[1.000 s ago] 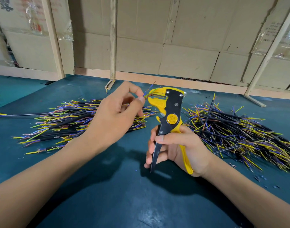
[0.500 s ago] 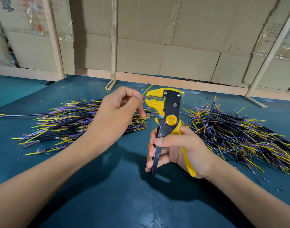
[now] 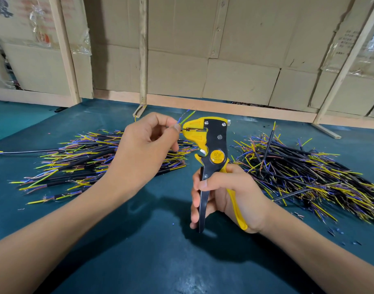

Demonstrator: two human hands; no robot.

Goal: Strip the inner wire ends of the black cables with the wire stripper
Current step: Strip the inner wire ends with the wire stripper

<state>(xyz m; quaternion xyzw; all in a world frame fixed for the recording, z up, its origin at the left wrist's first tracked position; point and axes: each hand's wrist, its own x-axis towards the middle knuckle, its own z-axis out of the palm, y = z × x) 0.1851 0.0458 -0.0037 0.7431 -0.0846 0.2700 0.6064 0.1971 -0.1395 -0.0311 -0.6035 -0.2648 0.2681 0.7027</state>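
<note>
My right hand (image 3: 226,194) grips the handles of a yellow and black wire stripper (image 3: 213,145), held upright with its jaws pointing left. My left hand (image 3: 147,145) pinches a short cable whose blue and yellow-green inner wires (image 3: 186,116) stick up past my thumb, right beside the jaws. One wire end seems to reach into the jaw slot. The cable's black sheath is hidden inside my fist.
One pile of black cables (image 3: 86,162) with coloured wire ends lies on the teal table (image 3: 139,251) behind my left hand, and a larger pile (image 3: 313,177) spreads at the right. Small insulation scraps (image 3: 338,234) dot the table. Cardboard panels and wooden posts (image 3: 142,60) stand behind.
My left hand has shifted slightly at the stripper's jaws with the wires. The stripper and my right hand have stayed about where they were.
</note>
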